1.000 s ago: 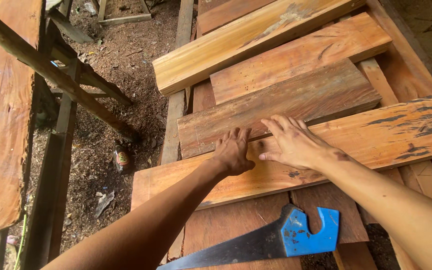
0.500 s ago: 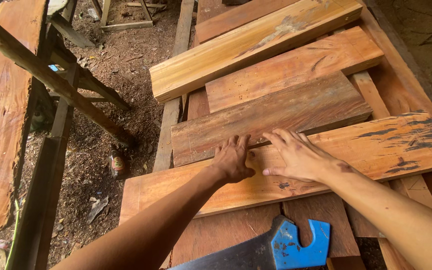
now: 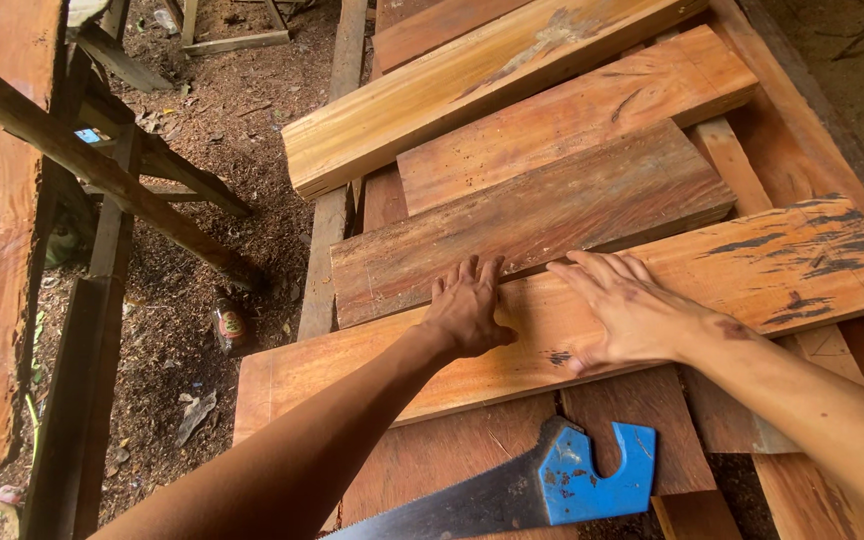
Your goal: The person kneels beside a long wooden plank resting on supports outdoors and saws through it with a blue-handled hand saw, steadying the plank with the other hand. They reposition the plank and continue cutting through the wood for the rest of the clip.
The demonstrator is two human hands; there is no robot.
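Sawdust ground beside stacked planks; left hand (image 3: 467, 310) and right hand (image 3: 627, 310) press flat, fingers spread, on a reddish, black-streaked plank (image 3: 752, 265) above the saw (image 3: 542, 490).

I see one small can or bottle (image 3: 229, 325) with a red and yellow label, possibly crushed, on the dirt left of the boards.

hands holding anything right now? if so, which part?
Nothing held. Left hand and right hand lie flat, fingers spread, on the long plank.

Long reddish plank (image 3: 372, 365) flat across stacked boards (image 3: 552, 130)
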